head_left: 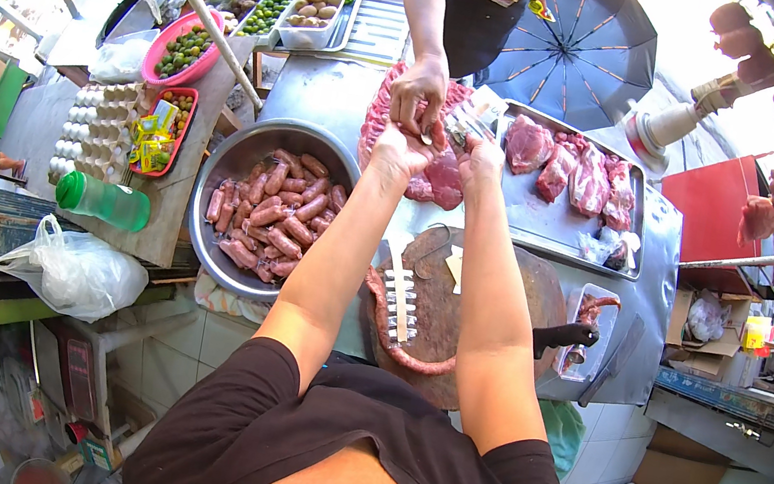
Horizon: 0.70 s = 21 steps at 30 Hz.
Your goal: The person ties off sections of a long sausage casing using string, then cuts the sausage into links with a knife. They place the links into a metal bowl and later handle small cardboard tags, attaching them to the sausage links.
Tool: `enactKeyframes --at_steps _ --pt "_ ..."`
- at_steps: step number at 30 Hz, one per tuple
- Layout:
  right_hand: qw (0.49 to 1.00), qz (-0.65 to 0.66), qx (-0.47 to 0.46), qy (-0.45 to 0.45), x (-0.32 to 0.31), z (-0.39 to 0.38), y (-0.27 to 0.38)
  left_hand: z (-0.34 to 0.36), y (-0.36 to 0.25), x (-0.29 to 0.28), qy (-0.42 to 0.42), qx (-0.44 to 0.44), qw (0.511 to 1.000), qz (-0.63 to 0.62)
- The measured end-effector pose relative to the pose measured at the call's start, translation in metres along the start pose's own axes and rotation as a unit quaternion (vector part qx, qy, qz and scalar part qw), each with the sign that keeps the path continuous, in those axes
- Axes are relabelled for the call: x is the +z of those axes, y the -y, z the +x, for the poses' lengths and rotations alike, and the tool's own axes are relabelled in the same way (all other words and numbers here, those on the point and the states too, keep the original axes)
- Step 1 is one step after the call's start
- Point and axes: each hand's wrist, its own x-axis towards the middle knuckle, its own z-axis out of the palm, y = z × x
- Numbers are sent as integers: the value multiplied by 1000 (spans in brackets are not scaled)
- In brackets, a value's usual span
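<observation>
My left hand (405, 151) reaches across the counter, palm up and cupped, right under another person's hand (420, 93); what passes between them, if anything, is hidden. Close beside it, my right hand (482, 156) is closed on a whitish, silvery flat bundle (475, 119) whose kind I cannot make out. Below both hands lies a slab of raw meat (439, 181). Nearer to me is a round wooden chopping board (520, 299), partly covered by my right forearm. On it a long sausage (419, 362) curves around a pale strip with silvery pieces (401, 295).
A steel bowl (201, 202) of sausages stands left, a metal tray (551, 230) with meat pieces right. A dark-handled tool (566, 338) and a cleaver (613, 361) lie near the board. Egg cartons (107, 122), a green bottle (105, 201) and a pink basket (156, 53) sit left.
</observation>
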Motion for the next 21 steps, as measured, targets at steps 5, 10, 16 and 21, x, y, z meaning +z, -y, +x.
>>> enactKeyframes --at_steps 5,10,16,21 --pt "998 -38 4 40 5 5 -3 -17 1 -21 -22 -4 996 89" --pt "997 -28 3 65 12 8 -5 -61 -4 -63 -10 -30 977 209" --pt "988 -145 29 41 23 18 0 -136 -16 -139 -129 -57 963 230" --pt "960 -198 -75 184 6 15 8 -189 -13 -163 -133 -24 951 276"
